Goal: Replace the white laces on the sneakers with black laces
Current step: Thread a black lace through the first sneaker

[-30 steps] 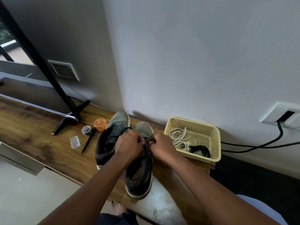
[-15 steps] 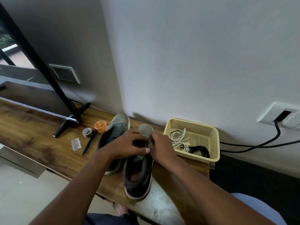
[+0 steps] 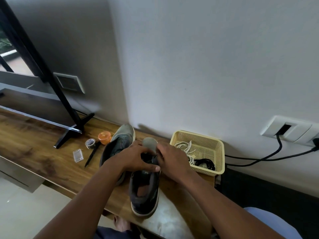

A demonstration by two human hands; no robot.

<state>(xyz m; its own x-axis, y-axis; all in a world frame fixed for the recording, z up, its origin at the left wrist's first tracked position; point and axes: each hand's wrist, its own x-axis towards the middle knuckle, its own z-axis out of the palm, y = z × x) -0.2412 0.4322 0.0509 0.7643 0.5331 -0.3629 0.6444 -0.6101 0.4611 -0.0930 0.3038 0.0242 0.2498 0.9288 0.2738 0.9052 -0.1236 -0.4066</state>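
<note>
Resting on the wooden bench (image 3: 34,145), two grey sneakers lie side by side, toes toward the wall. Left hand (image 3: 133,159) lies across the tongue area of the nearer sneaker (image 3: 144,192), fingers curled over the lacing zone, thumb stretched toward the right hand (image 3: 172,159). Right hand's fingers are bent against the same sneaker's right side; whether either hand pinches a lace I cannot tell, as the lacing is hidden beneath them. Second sneaker (image 3: 120,142) sits just left, partly covered by the left wrist. A small round mark shows on the nearer sneaker's tongue; unreadable. Yellow mesh basket (image 3: 217,145) stands just right of the sneakers, holding white laces (image 3: 185,146) and a black lace (image 3: 205,163). Left of the sneakers: orange lid (image 3: 104,137), tape roll (image 3: 90,143) with illegible print, black pen (image 3: 91,155), clear plastic case (image 3: 78,155).
</note>
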